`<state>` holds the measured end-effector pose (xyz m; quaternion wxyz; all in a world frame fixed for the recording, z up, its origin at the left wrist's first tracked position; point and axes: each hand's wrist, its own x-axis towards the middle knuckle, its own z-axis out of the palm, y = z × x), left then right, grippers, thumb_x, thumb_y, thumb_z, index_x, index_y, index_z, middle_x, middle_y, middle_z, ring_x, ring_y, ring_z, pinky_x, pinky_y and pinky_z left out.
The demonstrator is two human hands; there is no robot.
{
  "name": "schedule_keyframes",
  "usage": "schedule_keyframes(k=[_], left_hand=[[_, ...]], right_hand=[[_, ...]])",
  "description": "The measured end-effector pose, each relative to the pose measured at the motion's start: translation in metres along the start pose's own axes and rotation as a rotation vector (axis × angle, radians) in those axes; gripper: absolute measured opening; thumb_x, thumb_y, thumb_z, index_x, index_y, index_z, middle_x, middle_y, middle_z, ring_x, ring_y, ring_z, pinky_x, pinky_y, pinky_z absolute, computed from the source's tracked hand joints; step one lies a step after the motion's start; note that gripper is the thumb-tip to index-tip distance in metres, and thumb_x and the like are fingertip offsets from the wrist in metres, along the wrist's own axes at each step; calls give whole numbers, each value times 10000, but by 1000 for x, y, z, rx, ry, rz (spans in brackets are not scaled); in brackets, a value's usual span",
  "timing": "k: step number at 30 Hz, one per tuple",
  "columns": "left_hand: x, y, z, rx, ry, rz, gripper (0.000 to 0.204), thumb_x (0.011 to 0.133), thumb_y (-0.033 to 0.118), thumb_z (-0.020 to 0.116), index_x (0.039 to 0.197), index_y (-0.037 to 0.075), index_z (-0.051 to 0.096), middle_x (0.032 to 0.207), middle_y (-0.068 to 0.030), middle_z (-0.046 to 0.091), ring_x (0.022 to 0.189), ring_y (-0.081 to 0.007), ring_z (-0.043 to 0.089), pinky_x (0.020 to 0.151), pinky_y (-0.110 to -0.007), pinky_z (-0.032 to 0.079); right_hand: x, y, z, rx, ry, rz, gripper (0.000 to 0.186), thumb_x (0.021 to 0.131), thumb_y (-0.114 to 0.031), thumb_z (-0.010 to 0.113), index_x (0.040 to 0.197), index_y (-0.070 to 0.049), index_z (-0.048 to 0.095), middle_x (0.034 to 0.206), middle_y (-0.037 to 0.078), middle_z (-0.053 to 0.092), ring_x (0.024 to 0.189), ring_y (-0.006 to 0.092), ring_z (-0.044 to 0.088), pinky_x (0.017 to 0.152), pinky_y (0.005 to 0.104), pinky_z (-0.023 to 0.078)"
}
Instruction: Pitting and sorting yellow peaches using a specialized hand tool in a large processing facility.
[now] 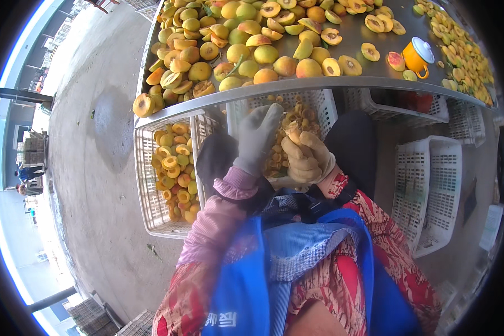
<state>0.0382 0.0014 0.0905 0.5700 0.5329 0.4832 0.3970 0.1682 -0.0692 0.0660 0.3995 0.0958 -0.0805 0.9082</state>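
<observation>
My left hand (257, 137), in a grey glove, is over a white crate (238, 115) between my knees. Its fingers are curled, and whatever they may hold is hidden. Close beside it on the right, my right hand (306, 157) wears a cream glove and is closed in a pinch; I cannot make out what is in its fingertips. Beneath both hands, the crate holds brownish-yellow fruit scraps (305, 119). Above, a metal table (347, 50) bears a pile of yellow-orange apricot-like fruit (241, 53), some whole and several cut in half.
Left of my legs stands a white crate (145, 193) of halved fruit (173, 162). An orange mug (415, 59) with a white lid is on the table, near more fruit (465, 56). Other white crates (425, 196) stand at the right. The table's metal edge (297, 85) runs just beyond my hands.
</observation>
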Motion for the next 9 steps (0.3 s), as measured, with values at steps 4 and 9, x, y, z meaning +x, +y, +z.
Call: schedule_keyframes(k=[4,9], left_hand=[[-11,58,-74,1279,135,136,294,835,314,607,1034,107,670,937,-174,658,806,-343,629,720,-403,496],[37,53,-155,1507,360,299,420,797,406,609,1090,105,616,1027,-169,603,948,-358,603,781,-477,476]], right_hand=[[9,-11,39,-635,886,42,328,912,-403,543,859,-81,508,528,-24,409,370,78,350,330,230,273],[24,-7,4,-938,1076,97,454,846,-316,586,1163,6,555,807,109,648,672,214,620,654,300,502]])
